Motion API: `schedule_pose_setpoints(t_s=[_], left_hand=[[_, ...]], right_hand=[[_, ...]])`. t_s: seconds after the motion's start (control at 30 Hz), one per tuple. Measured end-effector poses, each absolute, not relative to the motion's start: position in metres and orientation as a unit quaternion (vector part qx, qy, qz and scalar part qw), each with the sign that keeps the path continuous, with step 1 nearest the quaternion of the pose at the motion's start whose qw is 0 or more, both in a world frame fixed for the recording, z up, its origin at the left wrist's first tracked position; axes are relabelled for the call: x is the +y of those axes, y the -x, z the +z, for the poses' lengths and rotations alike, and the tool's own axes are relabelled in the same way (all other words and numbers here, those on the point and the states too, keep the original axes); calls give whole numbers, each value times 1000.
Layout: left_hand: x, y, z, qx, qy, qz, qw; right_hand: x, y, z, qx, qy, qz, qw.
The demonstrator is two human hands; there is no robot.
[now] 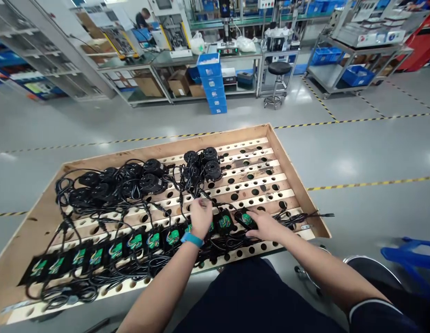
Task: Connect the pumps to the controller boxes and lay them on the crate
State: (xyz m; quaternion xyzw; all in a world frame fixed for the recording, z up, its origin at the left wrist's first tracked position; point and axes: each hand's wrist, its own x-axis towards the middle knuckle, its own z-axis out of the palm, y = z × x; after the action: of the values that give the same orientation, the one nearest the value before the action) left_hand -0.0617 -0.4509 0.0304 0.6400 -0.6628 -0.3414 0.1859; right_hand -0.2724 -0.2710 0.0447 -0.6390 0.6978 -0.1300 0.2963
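My left hand [201, 216], with a teal band at the wrist, is over the row of boxes, fingers curled around a black cable [208, 198] that runs toward the round motors. Thumb and fingers of my right hand [265, 225] grip the right side of a small open black box with a green circuit board [246, 218]. Another such box [224, 222] lies between my hands. Similar boxes [135, 241] continue in a row to the left, each with coloured wires. Round black motors [212, 170] lie beyond, joined to the boxes by cables.
A wooden-walled crate [287, 164] with perforated slats surrounds everything. Loose cable ends [315, 215] stick over its right side. Stools [371, 268] stand at my right. Across the aisle are stacked blue bins [211, 83], workbenches, a cart [353, 60] and a person [143, 21].
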Motion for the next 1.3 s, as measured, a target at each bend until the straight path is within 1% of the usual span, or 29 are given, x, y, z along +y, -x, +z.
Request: schedule_pose_setpoints(t_s=[0.1, 0.23, 0.43, 0.53, 0.63, 0.7, 0.77, 0.83, 0.93, 1.0, 1.1, 1.2, 1.3], left_hand=[[-487, 44, 30, -663, -681, -254, 179], [-508, 40, 22, -684, -684, -217, 128], [-502, 33, 30, -735, -644, -132, 164], [-504, 34, 34, -752, -623, -105, 185], [-497, 43, 29, -766, -604, -84, 201], [-480, 50, 23, -808, -552, -73, 193], [-454, 57, 17, -877, -451, -80, 147], [-427, 65, 12, -932, -339, -103, 75], [-400, 78, 5, -960, -248, -127, -22], [-395, 84, 3, -962, -236, -128, -56], [-397, 86, 1, -963, -231, -129, -62], [-398, 87, 2, -961, -233, -144, -51], [-393, 93, 6, -955, -246, -158, -52]], right_hand=[[-279, 250, 28, 735, 608, -122, 273], [-269, 233, 10, 764, 592, -171, 194], [-264, 219, 0, 783, 562, -241, 117], [-281, 217, 0, 812, 529, -212, 128], [-295, 216, 0, 822, 522, -151, 172], [-296, 217, -1, 807, 540, -130, 200], [-293, 220, -3, 781, 568, -130, 225], [-288, 224, -3, 752, 592, -145, 252], [-280, 232, 0, 718, 612, -167, 286], [-266, 238, 5, 710, 623, -175, 278], [-228, 253, 14, 760, 591, -159, 219], [-182, 275, 16, 841, 509, -77, 168], [-155, 299, 14, 842, 511, 11, 171]])
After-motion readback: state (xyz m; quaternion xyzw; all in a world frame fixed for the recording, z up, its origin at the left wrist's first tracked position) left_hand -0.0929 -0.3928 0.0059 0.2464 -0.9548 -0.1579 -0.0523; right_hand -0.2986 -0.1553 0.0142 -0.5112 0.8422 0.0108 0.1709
